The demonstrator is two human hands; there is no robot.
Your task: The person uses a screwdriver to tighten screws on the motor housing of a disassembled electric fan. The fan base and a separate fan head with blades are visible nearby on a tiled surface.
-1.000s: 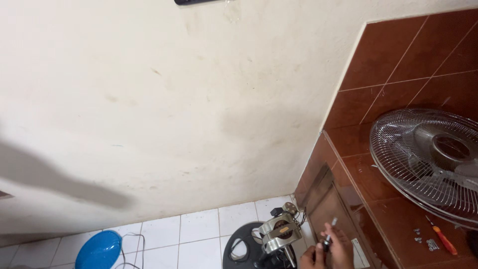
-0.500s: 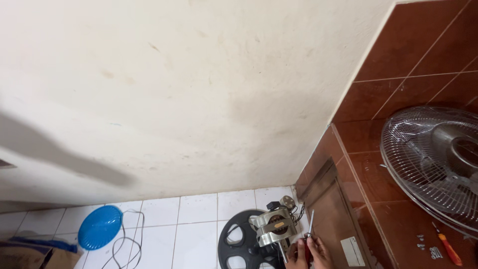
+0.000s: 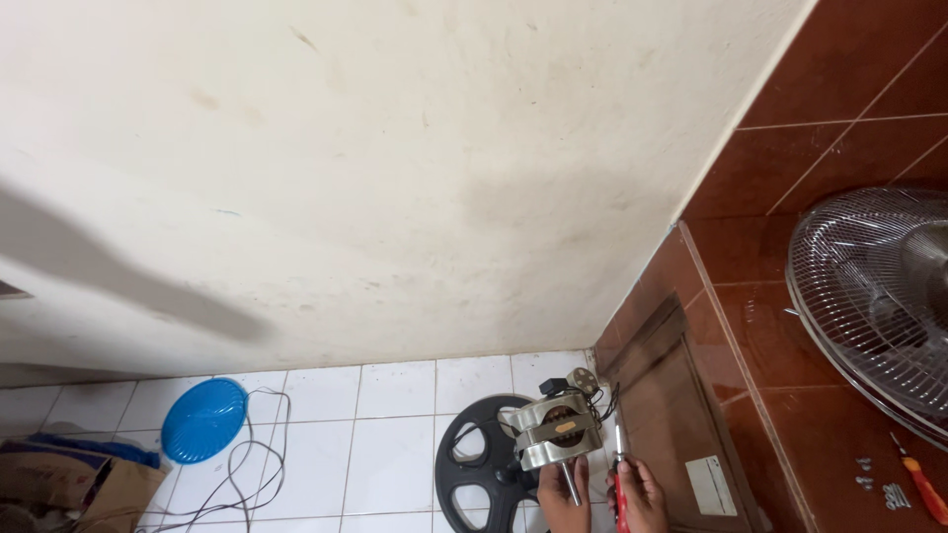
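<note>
Head view: most of the picture is a stained cream wall [image 3: 395,168], with the work squeezed into the bottom edge. There the left hand [image 3: 561,496] wraps its fingers around the lower part of a metal fan motor [image 3: 553,434] — its grip is closed on the motor body, and the bare shaft points down between the two hands. The motor sits above a black round fan base [image 3: 472,464] that rests on the white tiled floor [image 3: 395,434]. Just beside it, the right hand [image 3: 644,494] is closed around a red-handled screwdriver [image 3: 618,472], whose metal tip points up toward the side of the motor.

To the left on the floor lies a blue plastic lid [image 3: 202,419], with a dark cable [image 3: 252,464] looping past it. On the right, a brown tiled ledge [image 3: 790,434] carries a wire fan guard [image 3: 869,306] — and near it a few small screws [image 3: 884,489] and an orange-handled tool [image 3: 923,489].
</note>
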